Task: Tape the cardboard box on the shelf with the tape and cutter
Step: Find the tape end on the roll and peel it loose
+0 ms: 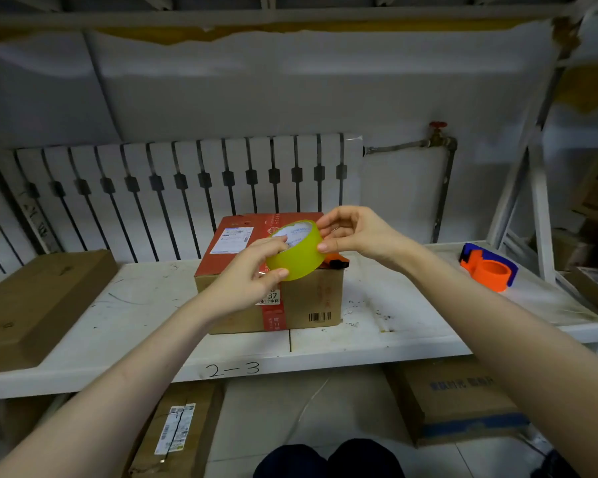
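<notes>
Both hands, the left hand and right hand, pinch the yellow tape roll above the box; its loose end may tear off narrow, I'd guess.

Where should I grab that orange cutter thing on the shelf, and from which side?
Probably by its round orange ring, coming down from above. The cutter lies on the shelf at the far right with the ring's opening facing up and nothing around it. The right hand is nearer. Stay off the blue end, where the blade may sit; it cannot be seen.
</notes>
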